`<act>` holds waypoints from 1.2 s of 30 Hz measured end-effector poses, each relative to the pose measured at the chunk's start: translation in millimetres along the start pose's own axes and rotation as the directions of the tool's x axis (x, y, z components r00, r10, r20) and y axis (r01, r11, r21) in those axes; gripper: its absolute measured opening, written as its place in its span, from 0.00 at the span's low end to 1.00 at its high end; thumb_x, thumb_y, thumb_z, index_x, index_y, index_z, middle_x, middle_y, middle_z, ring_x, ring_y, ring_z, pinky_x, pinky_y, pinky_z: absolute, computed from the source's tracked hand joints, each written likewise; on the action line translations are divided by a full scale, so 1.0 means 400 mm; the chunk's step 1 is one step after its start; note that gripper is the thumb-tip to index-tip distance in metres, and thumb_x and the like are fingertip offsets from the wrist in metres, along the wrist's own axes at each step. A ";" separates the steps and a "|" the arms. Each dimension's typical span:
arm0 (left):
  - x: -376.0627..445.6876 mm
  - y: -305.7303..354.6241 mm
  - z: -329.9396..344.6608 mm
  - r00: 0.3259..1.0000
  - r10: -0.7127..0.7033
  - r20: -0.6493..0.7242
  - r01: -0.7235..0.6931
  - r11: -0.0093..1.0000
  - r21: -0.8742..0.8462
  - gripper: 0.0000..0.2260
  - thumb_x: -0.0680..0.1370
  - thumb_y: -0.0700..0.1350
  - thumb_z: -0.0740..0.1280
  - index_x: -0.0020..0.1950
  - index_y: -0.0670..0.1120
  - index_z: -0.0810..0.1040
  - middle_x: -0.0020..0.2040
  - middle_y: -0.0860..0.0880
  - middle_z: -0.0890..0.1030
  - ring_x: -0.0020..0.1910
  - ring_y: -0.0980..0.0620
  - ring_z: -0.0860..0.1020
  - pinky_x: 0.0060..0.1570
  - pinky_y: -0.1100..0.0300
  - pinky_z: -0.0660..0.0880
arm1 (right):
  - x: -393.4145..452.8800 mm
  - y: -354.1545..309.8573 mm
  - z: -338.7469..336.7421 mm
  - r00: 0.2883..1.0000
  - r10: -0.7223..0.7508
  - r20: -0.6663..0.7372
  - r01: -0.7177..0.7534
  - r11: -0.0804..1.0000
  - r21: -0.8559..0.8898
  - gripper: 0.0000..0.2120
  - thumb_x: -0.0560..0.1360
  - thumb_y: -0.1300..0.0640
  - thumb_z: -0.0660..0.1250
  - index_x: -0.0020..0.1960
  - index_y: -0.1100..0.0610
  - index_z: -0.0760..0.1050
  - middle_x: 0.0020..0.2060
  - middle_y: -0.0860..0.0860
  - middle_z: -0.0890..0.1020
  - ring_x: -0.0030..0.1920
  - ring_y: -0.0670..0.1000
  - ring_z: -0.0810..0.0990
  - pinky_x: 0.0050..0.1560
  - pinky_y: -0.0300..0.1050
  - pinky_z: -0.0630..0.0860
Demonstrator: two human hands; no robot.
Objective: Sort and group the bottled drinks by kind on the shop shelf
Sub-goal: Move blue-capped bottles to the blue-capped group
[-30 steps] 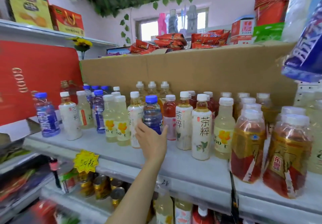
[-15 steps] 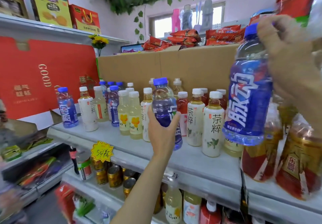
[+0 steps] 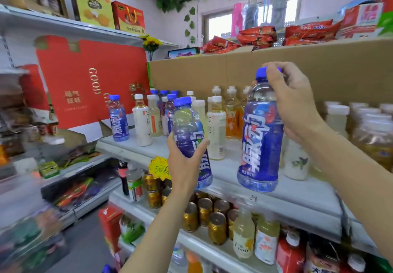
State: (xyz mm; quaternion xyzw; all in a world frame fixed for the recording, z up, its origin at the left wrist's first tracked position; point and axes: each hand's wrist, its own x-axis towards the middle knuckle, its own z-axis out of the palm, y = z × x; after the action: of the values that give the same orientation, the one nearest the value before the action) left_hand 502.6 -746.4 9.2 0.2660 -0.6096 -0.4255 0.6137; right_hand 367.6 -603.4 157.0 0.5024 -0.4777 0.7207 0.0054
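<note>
My left hand point(image 3: 182, 164) grips a blue-capped, blue-labelled sports drink bottle point(image 3: 187, 132) round its lower body, lifted off the grey shelf point(image 3: 297, 189). My right hand point(image 3: 293, 104) holds a second bottle of the same kind point(image 3: 260, 143) by its neck and cap, hanging just above the shelf's front. Another blue bottle point(image 3: 118, 118) stands at the shelf's left end, with more blue caps point(image 3: 163, 93) behind. White-capped tea bottles point(image 3: 141, 121) and pale yellow drinks point(image 3: 217, 128) stand between them.
A cardboard wall point(image 3: 212, 70) backs the shelf. Amber tea bottles point(image 3: 374, 141) crowd the right side. Gold cans point(image 3: 204, 211) and more bottles fill the lower shelf. A red gift box point(image 3: 89, 81) leans at the left, and a yellow price tag point(image 3: 159, 168) hangs from the shelf edge.
My left hand has taken hold of its blue bottle and lifted it off the shelf, toward the left. My right hand has brought its bottle down and in toward the shelf front.
</note>
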 end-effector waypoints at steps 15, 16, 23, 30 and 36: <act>0.340 -0.225 -0.427 0.998 0.019 -0.063 -0.018 0.999 0.029 0.39 0.68 0.60 0.76 0.74 0.52 0.65 0.65 0.51 0.79 0.62 0.53 0.79 0.64 0.42 0.76 | 0.018 0.142 0.442 0.988 0.016 -0.155 -0.026 0.998 -0.060 0.06 0.78 0.48 0.62 0.53 0.47 0.75 0.48 0.52 0.82 0.45 0.51 0.80 0.50 0.57 0.78; 0.368 -0.244 -0.442 0.995 0.027 -0.092 -0.025 0.999 0.033 0.40 0.68 0.61 0.76 0.75 0.52 0.64 0.67 0.50 0.77 0.64 0.52 0.78 0.65 0.42 0.74 | 0.028 0.149 0.458 0.989 0.012 -0.150 -0.023 0.997 -0.073 0.06 0.78 0.48 0.62 0.53 0.46 0.75 0.48 0.52 0.82 0.46 0.52 0.81 0.52 0.60 0.78; 0.595 -0.318 -0.494 0.978 0.143 -0.149 -0.112 0.973 0.203 0.36 0.69 0.60 0.75 0.73 0.51 0.67 0.65 0.50 0.71 0.67 0.48 0.70 0.68 0.41 0.69 | 0.081 0.206 0.561 0.996 -0.051 -0.072 0.045 0.995 -0.090 0.07 0.77 0.43 0.62 0.52 0.42 0.74 0.51 0.57 0.81 0.51 0.65 0.79 0.53 0.66 0.78; 0.765 -0.399 -0.453 0.996 0.083 -0.044 -0.069 0.962 0.266 0.39 0.71 0.49 0.78 0.76 0.45 0.62 0.70 0.45 0.69 0.70 0.45 0.69 0.70 0.42 0.69 | 0.121 0.278 0.656 0.999 -0.033 -0.028 0.030 0.993 -0.113 0.05 0.83 0.53 0.60 0.56 0.50 0.74 0.47 0.50 0.81 0.43 0.43 0.79 0.42 0.37 0.77; 0.829 -0.461 -0.432 0.992 0.103 0.076 -0.122 0.939 0.322 0.41 0.76 0.45 0.75 0.80 0.41 0.53 0.78 0.42 0.62 0.77 0.44 0.60 0.77 0.46 0.58 | 0.143 0.326 0.747 0.997 -0.002 -0.072 -0.009 0.989 -0.149 0.08 0.83 0.53 0.60 0.59 0.54 0.74 0.45 0.48 0.80 0.38 0.38 0.77 0.38 0.32 0.73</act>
State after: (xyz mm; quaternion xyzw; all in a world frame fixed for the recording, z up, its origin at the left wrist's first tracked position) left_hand 599.7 -1151.7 6.4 0.3160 -0.7033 -0.2908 0.5665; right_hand 490.6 -908.7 121.3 0.4735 -0.5306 0.7006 0.0589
